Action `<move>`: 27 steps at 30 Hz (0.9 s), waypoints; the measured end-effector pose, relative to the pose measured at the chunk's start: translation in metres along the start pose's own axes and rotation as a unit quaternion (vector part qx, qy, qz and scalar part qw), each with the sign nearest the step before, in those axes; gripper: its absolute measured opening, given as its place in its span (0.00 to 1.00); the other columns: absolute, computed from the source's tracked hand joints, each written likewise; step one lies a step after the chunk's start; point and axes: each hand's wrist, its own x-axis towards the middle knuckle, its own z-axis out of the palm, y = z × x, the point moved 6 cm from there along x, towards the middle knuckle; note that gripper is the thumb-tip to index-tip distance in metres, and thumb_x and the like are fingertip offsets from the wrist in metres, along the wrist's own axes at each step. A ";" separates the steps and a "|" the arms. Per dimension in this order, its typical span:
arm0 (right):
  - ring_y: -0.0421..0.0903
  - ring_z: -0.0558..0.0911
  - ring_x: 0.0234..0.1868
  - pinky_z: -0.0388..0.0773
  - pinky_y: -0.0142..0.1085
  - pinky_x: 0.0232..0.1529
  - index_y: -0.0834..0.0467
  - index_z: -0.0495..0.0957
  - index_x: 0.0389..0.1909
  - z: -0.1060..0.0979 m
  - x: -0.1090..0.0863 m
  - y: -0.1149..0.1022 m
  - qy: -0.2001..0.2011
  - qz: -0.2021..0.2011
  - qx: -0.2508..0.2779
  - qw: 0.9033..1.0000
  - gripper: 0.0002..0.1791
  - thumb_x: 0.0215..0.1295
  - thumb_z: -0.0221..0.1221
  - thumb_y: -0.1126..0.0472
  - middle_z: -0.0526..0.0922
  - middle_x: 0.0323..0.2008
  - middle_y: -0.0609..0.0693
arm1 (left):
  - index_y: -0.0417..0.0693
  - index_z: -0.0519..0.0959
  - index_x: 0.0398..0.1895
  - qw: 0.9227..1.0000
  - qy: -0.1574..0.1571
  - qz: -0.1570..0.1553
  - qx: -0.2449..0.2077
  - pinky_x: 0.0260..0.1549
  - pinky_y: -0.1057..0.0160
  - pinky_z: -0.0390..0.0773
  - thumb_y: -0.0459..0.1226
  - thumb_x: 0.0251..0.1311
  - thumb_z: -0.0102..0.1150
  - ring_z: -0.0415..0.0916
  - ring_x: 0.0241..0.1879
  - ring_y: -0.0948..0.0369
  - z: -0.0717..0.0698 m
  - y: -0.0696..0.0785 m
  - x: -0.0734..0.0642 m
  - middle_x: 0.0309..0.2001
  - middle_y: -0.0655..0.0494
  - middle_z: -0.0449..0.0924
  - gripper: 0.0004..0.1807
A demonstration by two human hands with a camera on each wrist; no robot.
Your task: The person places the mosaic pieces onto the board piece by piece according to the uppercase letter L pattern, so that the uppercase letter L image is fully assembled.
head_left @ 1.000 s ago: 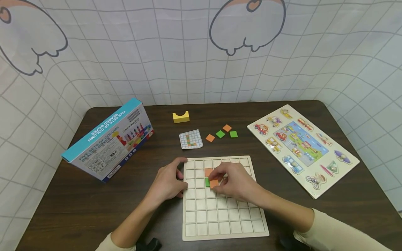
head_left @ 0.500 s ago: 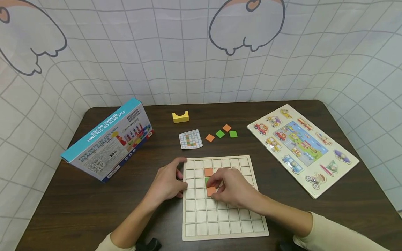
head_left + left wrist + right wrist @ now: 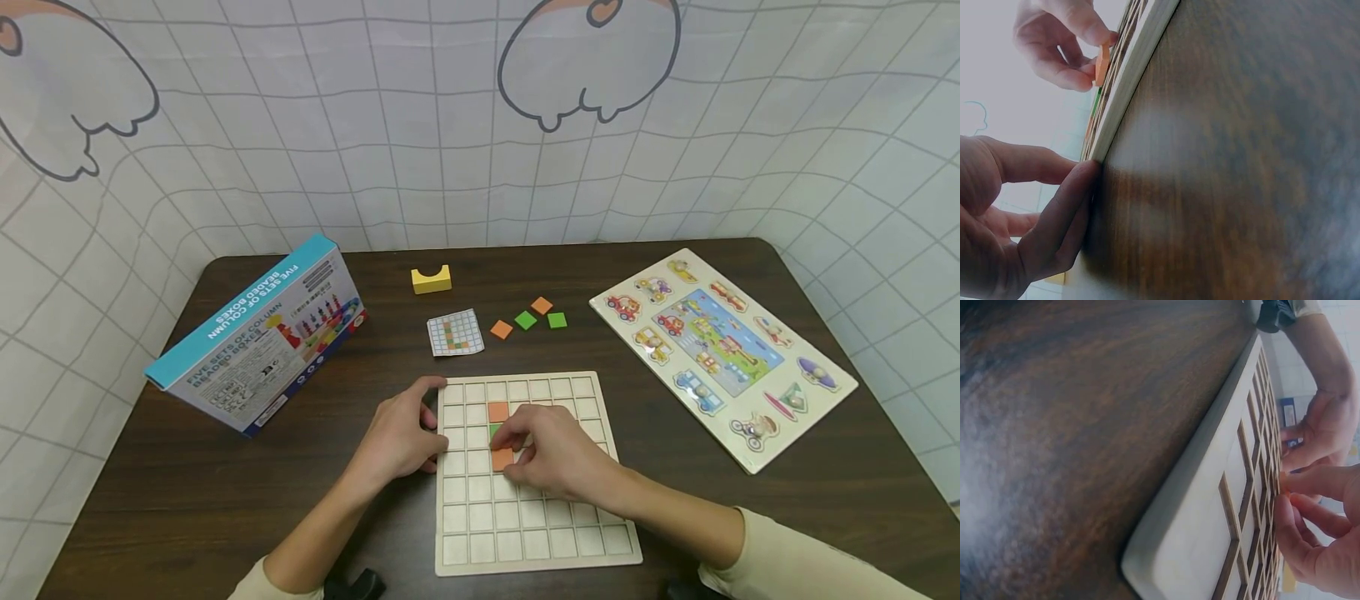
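A pale wooden grid board [image 3: 525, 533] lies on the dark table. Along its left edge my left hand [image 3: 401, 433] grips it, thumb and fingers meeting at the rim in the left wrist view. Between thumb and fingertips my right hand [image 3: 558, 450] pinches a square orange tile [image 3: 502, 460] over a cell in the upper left part of the board. From the left wrist, that tile [image 3: 1102, 64] appears tilted at the board's surface. Another orange tile [image 3: 498, 412] sits in a cell farther up. Between these two, a green tile [image 3: 493, 430] is partly hidden by my right fingers.
Behind the board lie a small printed pattern card [image 3: 455, 333], loose orange tiles [image 3: 502, 329] and green tiles [image 3: 557, 320]. A yellow notched block [image 3: 431, 281] stands farther back. At left is a blue-topped box [image 3: 262, 342]; at right, a picture puzzle board [image 3: 720, 358].
My right hand has brought the orange tile down the board toward me, to the cell below the green tile, then barely moved. The left hand has stayed at the board's edge.
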 end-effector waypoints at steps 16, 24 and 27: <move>0.39 0.83 0.33 0.82 0.26 0.32 0.53 0.89 0.37 0.000 0.001 -0.001 0.010 -0.016 -0.013 1.000 0.13 0.49 0.72 0.69 0.86 0.34 0.43 | 0.51 0.70 0.72 1.000 -0.002 0.000 0.004 0.16 0.60 0.86 0.22 0.50 0.68 0.80 0.17 0.58 0.000 0.001 0.000 0.37 0.46 0.74 0.42; 0.40 0.83 0.33 0.81 0.25 0.32 0.54 0.89 0.37 -0.005 0.002 -0.001 0.018 -0.021 -0.020 0.999 0.12 0.52 0.75 0.69 0.86 0.34 0.44 | 0.51 0.70 0.72 1.000 -0.001 0.001 0.005 0.16 0.60 0.86 0.22 0.50 0.68 0.80 0.17 0.58 0.000 0.001 0.000 0.37 0.46 0.74 0.42; 0.42 0.82 0.34 0.80 0.26 0.32 0.54 0.89 0.37 -0.007 0.002 0.000 0.021 -0.013 -0.019 1.000 0.11 0.52 0.75 0.68 0.86 0.35 0.45 | 0.51 0.71 0.72 1.000 -0.001 0.000 0.007 0.16 0.60 0.86 0.22 0.50 0.69 0.80 0.17 0.58 0.000 0.001 0.000 0.36 0.46 0.74 0.42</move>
